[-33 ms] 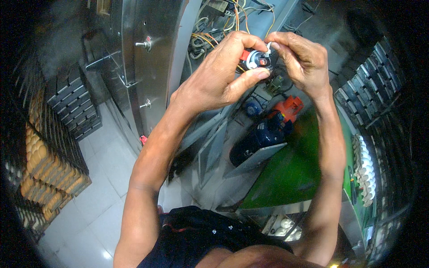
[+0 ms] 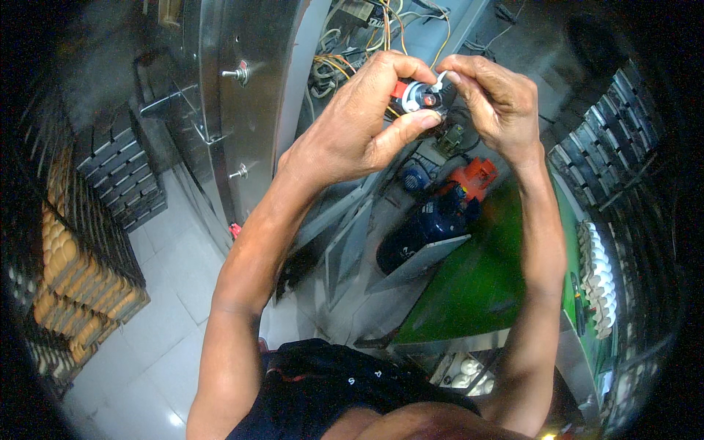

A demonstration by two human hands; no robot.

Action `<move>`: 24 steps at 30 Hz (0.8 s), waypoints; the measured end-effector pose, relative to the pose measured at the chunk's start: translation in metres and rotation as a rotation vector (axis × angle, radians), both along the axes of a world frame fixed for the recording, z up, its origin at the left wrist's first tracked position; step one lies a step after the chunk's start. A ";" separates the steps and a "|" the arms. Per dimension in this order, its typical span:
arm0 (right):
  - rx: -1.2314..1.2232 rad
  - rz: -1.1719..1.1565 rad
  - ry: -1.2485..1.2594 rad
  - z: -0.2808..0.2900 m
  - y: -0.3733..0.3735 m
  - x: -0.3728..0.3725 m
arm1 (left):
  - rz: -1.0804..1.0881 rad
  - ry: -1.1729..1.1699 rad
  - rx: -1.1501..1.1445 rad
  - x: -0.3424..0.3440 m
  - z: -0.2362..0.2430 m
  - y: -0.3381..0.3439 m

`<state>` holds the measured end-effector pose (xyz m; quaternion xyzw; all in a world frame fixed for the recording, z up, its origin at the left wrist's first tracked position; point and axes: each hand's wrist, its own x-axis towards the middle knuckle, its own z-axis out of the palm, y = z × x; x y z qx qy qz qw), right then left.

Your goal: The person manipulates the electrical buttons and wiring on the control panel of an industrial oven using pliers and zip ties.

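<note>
High in the middle of the view, my left hand (image 2: 352, 121) pinches a small round part (image 2: 419, 96) between thumb and forefinger. It looks like a push-button switch, with a red section, a white ring and a dark body; its kind is not certain. At its right side, my right hand (image 2: 499, 103) is closed, thumb against forefinger, on the end of a thin white piece (image 2: 441, 78). That piece reaches to the round part; whether it is a wire or a strip I cannot tell. Yellow and orange wires (image 2: 389, 33) run behind the fingers.
A steel panel with toggle switches (image 2: 240, 74) stands left of the wires. Below the hands are a dark blue tank (image 2: 411, 238), an orange-red object (image 2: 473, 176) and a green table top (image 2: 469, 293). Egg trays (image 2: 601, 282) sit at right; stacked brown eggs (image 2: 62, 257) stand far left.
</note>
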<state>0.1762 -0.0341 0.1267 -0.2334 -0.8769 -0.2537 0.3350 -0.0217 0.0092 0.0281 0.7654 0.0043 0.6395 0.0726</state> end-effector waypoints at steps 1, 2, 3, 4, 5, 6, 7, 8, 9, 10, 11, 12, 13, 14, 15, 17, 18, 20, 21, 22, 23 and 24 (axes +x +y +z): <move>-0.002 -0.011 0.010 -0.002 -0.002 0.001 | 0.012 -0.009 -0.001 -0.001 0.000 0.000; -0.006 -0.024 0.022 -0.004 -0.005 0.003 | 0.021 -0.024 -0.003 -0.002 -0.001 0.001; -0.010 -0.036 0.034 -0.006 -0.007 0.005 | 0.031 -0.038 -0.004 -0.003 -0.002 0.002; -0.025 -0.026 0.032 -0.009 -0.008 0.005 | 0.041 -0.053 -0.006 -0.004 -0.003 0.003; -0.038 -0.021 0.036 -0.012 -0.011 0.007 | 0.013 -0.067 -0.025 -0.003 -0.004 0.004; -0.051 -0.016 0.039 -0.014 -0.012 0.008 | -0.015 -0.081 -0.045 -0.003 -0.007 0.006; -0.089 -0.041 0.048 -0.013 -0.014 0.007 | -0.042 -0.094 -0.065 -0.002 -0.008 0.007; -0.126 -0.065 0.060 -0.012 -0.015 0.005 | -0.081 -0.135 -0.105 0.001 -0.008 0.006; -0.163 -0.088 0.072 -0.011 -0.017 0.002 | -0.100 -0.130 -0.075 0.003 -0.008 0.006; -0.171 -0.075 0.089 -0.009 -0.016 -0.001 | -0.120 -0.125 -0.045 0.005 -0.008 0.006; -0.182 -0.055 0.106 -0.007 -0.011 -0.004 | -0.133 -0.120 -0.016 0.005 -0.008 0.007; -0.192 -0.034 0.123 -0.006 -0.007 -0.006 | -0.140 -0.109 -0.019 0.005 -0.010 0.008; -0.185 -0.020 0.116 -0.006 -0.004 -0.007 | -0.147 -0.098 -0.022 0.005 -0.011 0.008; -0.176 -0.010 0.106 -0.006 -0.002 -0.008 | -0.158 -0.091 -0.024 0.004 -0.012 0.009; -0.168 0.000 0.097 -0.006 0.000 -0.009 | -0.154 -0.091 0.001 0.004 -0.012 0.010; -0.147 0.004 0.111 -0.007 -0.002 -0.009 | -0.145 -0.092 0.051 0.005 -0.012 0.010; -0.138 0.007 0.117 -0.007 -0.004 -0.009 | -0.128 -0.084 0.093 0.005 -0.010 0.009; -0.074 0.008 0.094 -0.006 -0.008 -0.009 | -0.125 -0.101 0.094 0.006 -0.012 0.011; -0.043 0.009 0.084 -0.006 -0.009 -0.008 | -0.121 -0.109 0.093 0.007 -0.013 0.012; -0.040 -0.002 0.064 -0.004 -0.010 -0.008 | -0.123 -0.098 0.104 0.006 -0.014 0.013; -0.036 -0.018 0.046 -0.002 -0.013 -0.006 | -0.129 -0.100 0.122 0.007 -0.015 0.015; -0.033 -0.034 0.027 -0.002 -0.014 -0.004 | -0.134 -0.102 0.139 0.008 -0.017 0.019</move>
